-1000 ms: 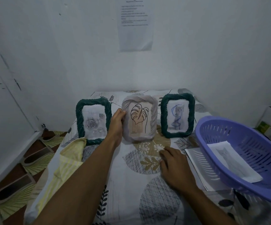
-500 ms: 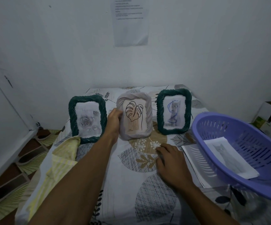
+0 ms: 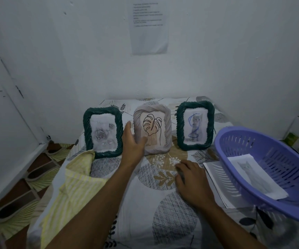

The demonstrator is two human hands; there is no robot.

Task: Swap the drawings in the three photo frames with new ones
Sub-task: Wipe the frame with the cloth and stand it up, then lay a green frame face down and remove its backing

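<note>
Here's my white leaf-print sheet (image 3: 141, 203), one purple slotted plastic basket (image 3: 292, 164) at its right edge holding one cat drawing (image 3: 258, 177). Three frames stand along the far edge: a left dark green woven frame (image 3: 86, 130), a right dark green woven frame (image 3: 210, 123) and a pale twisted-rope frame (image 3: 167, 126) between. Left hand (image 3: 132, 142) grips its lower-left corner. Right hand (image 3: 193, 184) lies flat on the sheet.

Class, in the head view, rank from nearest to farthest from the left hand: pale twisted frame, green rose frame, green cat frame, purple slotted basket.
1. Pale twisted frame: centre, held by the left hand.
2. Green rose frame: just left.
3. Green cat frame: to the right.
4. Purple slotted basket: far right.
</note>
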